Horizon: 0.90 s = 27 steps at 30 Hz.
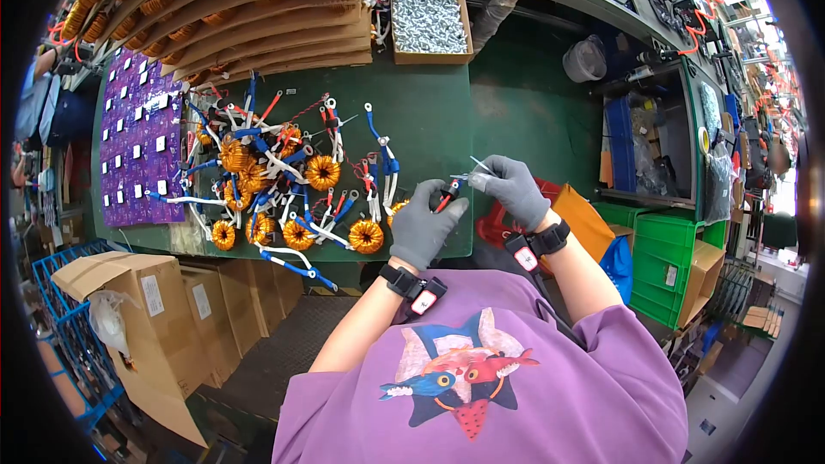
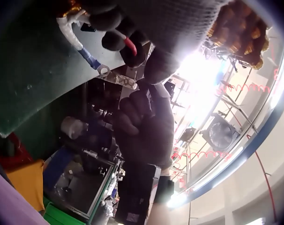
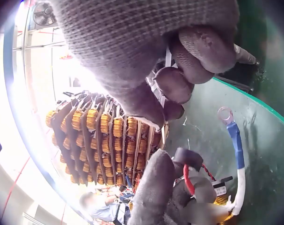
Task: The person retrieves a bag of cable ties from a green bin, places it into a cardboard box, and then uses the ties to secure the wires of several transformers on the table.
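Both hands wear grey gloves and meet near the bench's front edge. My left hand [image 1: 425, 228] grips red wires [image 3: 188, 180] with a black ring-shaped piece [image 3: 189, 158] on them, held between thumb and fingers. Facing it, my right hand [image 1: 517, 193] pinches a thin white strip [image 1: 481, 165] that looks like a cable tie. In the right wrist view the strip runs down from the right fingers beside the black piece. A lead with blue sleeve and ring terminal [image 3: 235, 140] hangs beside the left hand, from a copper-wound coil [image 3: 221, 201] partly hidden by the glove.
Several coils [image 1: 322, 173] with white, blue and red leads are heaped on the green bench [image 1: 421, 112], left of the hands. Behind stand cardboard layers [image 1: 284, 17] with more coils and a box of metal terminals [image 1: 430, 13]. Purple boards [image 1: 137, 146] lie far left; green crates [image 1: 666, 258] stand right.
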{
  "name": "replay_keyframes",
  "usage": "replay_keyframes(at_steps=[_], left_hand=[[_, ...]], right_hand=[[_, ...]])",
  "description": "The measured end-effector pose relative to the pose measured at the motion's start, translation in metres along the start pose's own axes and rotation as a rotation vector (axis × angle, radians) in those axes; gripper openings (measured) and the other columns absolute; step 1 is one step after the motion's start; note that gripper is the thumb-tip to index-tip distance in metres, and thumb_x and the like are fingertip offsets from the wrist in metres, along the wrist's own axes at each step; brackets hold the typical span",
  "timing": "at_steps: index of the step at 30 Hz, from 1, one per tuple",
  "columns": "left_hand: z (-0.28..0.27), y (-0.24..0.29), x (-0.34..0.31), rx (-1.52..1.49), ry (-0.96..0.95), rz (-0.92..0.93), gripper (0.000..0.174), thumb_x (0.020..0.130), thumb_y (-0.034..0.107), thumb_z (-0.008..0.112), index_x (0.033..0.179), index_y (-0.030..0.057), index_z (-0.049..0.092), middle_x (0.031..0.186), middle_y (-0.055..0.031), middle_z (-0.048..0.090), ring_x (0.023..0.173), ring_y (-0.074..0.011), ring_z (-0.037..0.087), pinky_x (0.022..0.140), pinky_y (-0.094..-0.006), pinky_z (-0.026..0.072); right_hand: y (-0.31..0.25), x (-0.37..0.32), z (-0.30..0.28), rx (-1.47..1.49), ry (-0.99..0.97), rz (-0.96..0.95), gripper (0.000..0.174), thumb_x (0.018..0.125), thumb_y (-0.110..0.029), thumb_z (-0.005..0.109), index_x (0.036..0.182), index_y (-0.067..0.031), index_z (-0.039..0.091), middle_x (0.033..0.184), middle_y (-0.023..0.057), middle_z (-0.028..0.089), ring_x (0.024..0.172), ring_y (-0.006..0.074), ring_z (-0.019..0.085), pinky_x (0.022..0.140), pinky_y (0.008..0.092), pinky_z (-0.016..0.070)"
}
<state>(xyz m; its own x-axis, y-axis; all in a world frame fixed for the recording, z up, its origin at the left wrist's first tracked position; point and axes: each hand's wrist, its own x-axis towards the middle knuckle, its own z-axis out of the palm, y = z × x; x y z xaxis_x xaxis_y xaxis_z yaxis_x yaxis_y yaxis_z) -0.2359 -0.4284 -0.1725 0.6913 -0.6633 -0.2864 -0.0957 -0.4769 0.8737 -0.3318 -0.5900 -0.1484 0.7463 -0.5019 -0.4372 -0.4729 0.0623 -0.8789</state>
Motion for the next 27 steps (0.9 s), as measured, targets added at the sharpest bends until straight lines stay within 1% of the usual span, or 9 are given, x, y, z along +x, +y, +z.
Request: replay_keyframes(at_steps=[2, 6, 8, 10, 13, 15, 19, 21, 27], left_hand=[[-0.001, 0.005, 0.001, 0.025, -0.032, -0.106, 0.032, 0.081, 0.029, 0.069, 0.105, 0.0077, 0.062, 0.077, -0.0041, 0.064, 0.068, -0.0119, 0.06, 0.065, -0.0269, 0.0486], [0.004, -0.008, -0.003, -0.108, 0.046, -0.108, 0.031, 0.081, 0.03, 0.07, 0.098, 0.0051, 0.061, 0.072, -0.0035, 0.062, 0.067, -0.0116, 0.059, 0.063, -0.0266, 0.048], [0.001, -0.008, -0.005, -0.175, 0.032, -0.154, 0.033, 0.082, 0.035, 0.068, 0.098, 0.0064, 0.061, 0.077, -0.0055, 0.066, 0.068, -0.0182, 0.063, 0.065, -0.0306, 0.0497], [0.001, -0.002, -0.006, -0.107, 0.053, -0.127, 0.035, 0.081, 0.032, 0.07, 0.101, 0.0058, 0.06, 0.077, -0.0053, 0.065, 0.068, -0.0183, 0.064, 0.065, -0.0309, 0.0501], [0.004, 0.001, -0.003, -0.029, 0.206, 0.059, 0.037, 0.08, 0.03, 0.07, 0.107, 0.0061, 0.06, 0.079, -0.0061, 0.065, 0.068, -0.0176, 0.063, 0.065, -0.031, 0.05], [0.001, -0.004, -0.003, -0.025, 0.099, -0.065, 0.038, 0.081, 0.023, 0.071, 0.111, 0.0031, 0.059, 0.083, -0.0047, 0.062, 0.067, -0.0106, 0.057, 0.062, -0.0262, 0.0487], [-0.004, -0.009, -0.01, -0.123, 0.073, -0.073, 0.037, 0.083, 0.018, 0.068, 0.116, 0.005, 0.059, 0.082, -0.0029, 0.059, 0.066, -0.0087, 0.056, 0.06, -0.0241, 0.0482], [-0.01, -0.002, -0.014, -0.473, -0.026, -0.286, 0.036, 0.085, 0.014, 0.066, 0.12, 0.0053, 0.058, 0.081, -0.0008, 0.056, 0.067, -0.0065, 0.055, 0.058, -0.0215, 0.0467], [-0.003, -0.01, -0.016, -0.583, -0.09, -0.257, 0.038, 0.087, 0.013, 0.064, 0.122, 0.0021, 0.056, 0.088, -0.0023, 0.058, 0.072, -0.0082, 0.058, 0.064, -0.022, 0.0505]], right_hand=[[-0.001, -0.003, -0.004, -0.016, -0.033, 0.01, 0.024, 0.082, -0.021, 0.07, 0.09, 0.0011, 0.067, 0.074, -0.0004, 0.06, 0.069, 0.0056, 0.049, 0.061, 0.0238, 0.0404], [-0.007, -0.009, -0.008, 0.0, -0.102, 0.092, 0.021, 0.081, -0.017, 0.07, 0.09, 0.0024, 0.067, 0.081, 0.0016, 0.064, 0.076, 0.0082, 0.054, 0.069, 0.0244, 0.0439], [0.002, -0.008, -0.009, 0.024, -0.104, 0.108, 0.021, 0.081, -0.016, 0.07, 0.091, 0.0025, 0.067, 0.082, 0.0021, 0.064, 0.076, 0.0084, 0.055, 0.07, 0.0245, 0.0442], [0.009, -0.007, -0.008, 0.05, -0.109, 0.124, 0.021, 0.081, -0.016, 0.07, 0.092, 0.0026, 0.068, 0.082, 0.0026, 0.065, 0.076, 0.0085, 0.055, 0.071, 0.0246, 0.0444], [0.011, -0.008, -0.006, 0.082, -0.101, 0.133, 0.021, 0.081, -0.015, 0.07, 0.092, 0.0027, 0.068, 0.083, 0.0028, 0.065, 0.076, 0.0085, 0.055, 0.071, 0.0249, 0.0443], [0.006, -0.008, -0.006, 0.092, -0.118, 0.127, 0.021, 0.081, -0.015, 0.071, 0.092, 0.0026, 0.068, 0.084, 0.003, 0.065, 0.077, 0.0085, 0.055, 0.071, 0.0245, 0.0444], [0.008, -0.003, -0.001, 0.132, -0.106, 0.103, 0.021, 0.08, -0.017, 0.073, 0.091, 0.0007, 0.069, 0.081, 0.0014, 0.066, 0.075, 0.0073, 0.055, 0.07, 0.0239, 0.0439], [0.003, 0.0, 0.002, 0.13, -0.17, 0.16, 0.023, 0.079, -0.018, 0.074, 0.091, 0.0003, 0.069, 0.082, 0.0021, 0.066, 0.076, 0.0077, 0.056, 0.071, 0.0237, 0.0443], [0.003, 0.006, 0.011, 0.136, -0.204, 0.122, 0.023, 0.078, -0.018, 0.073, 0.089, 0.0008, 0.069, 0.081, 0.0035, 0.066, 0.076, 0.0087, 0.057, 0.072, 0.024, 0.045]])
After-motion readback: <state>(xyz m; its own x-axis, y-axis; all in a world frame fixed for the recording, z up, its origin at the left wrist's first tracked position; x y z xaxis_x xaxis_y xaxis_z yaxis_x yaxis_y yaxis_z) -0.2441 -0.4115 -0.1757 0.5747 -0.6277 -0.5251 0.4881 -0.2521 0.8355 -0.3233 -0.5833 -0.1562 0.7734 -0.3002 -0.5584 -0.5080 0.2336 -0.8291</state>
